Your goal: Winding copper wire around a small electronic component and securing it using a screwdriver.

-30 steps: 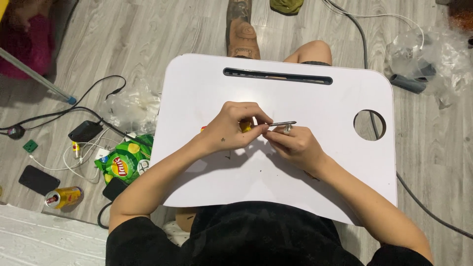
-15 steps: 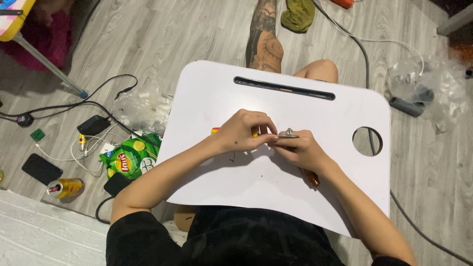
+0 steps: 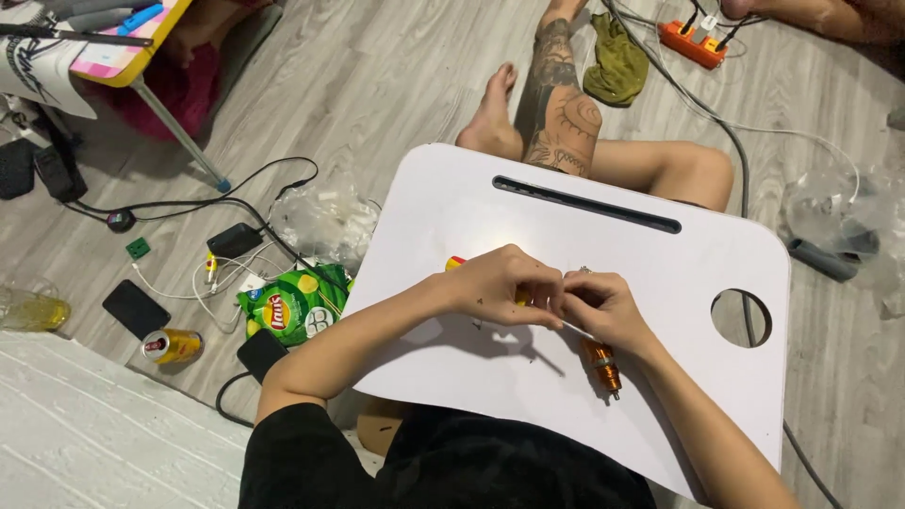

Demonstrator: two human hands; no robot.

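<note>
Green crisp bag (image 3: 294, 306) left of white lap tray (image 3: 660, 273).

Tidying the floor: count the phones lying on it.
2: one phone left of the can, another phone below the chip bag. More may be hidden.

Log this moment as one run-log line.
left hand: pinching small yellow part | right hand: meeting it at fingertips | orange tool: on white lap tray
</note>
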